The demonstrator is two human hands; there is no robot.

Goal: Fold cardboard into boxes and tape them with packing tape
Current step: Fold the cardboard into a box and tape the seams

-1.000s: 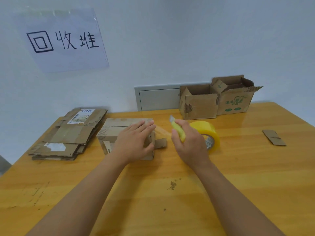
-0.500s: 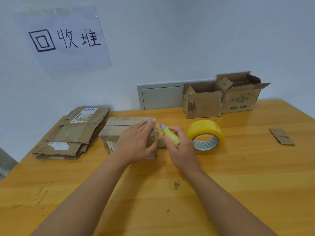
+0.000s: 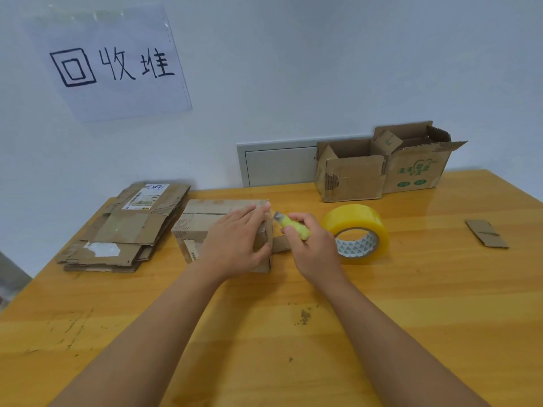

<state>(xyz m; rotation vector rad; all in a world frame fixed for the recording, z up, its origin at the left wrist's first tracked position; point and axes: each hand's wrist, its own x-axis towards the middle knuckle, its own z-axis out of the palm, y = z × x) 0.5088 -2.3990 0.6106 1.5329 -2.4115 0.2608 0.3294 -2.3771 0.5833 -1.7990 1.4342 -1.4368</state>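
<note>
A small folded cardboard box (image 3: pixel 202 218) stands on the wooden table (image 3: pixel 411 318). My left hand (image 3: pixel 238 245) lies flat over its right end, fingers straight, pressing on the top and side. My right hand (image 3: pixel 314 248) grips a yellow-green utility knife (image 3: pixel 293 226), its tip pointing at the box's upper right corner. A loose flap (image 3: pixel 280 243) sticks out from the box's right side, under the knife. A roll of yellowish packing tape (image 3: pixel 357 233) lies just right of my right hand.
A stack of flattened cardboard (image 3: pixel 126 230) lies at the left. Two open boxes (image 3: pixel 352 174) (image 3: pixel 417 168) stand against the wall at the back right. A cardboard scrap (image 3: pixel 486 233) lies far right. A paper sign (image 3: pixel 111 63) hangs on the wall.
My right hand has swung the knife down and left, from above the tape roll to the box's right corner. My left hand stays on the box.
</note>
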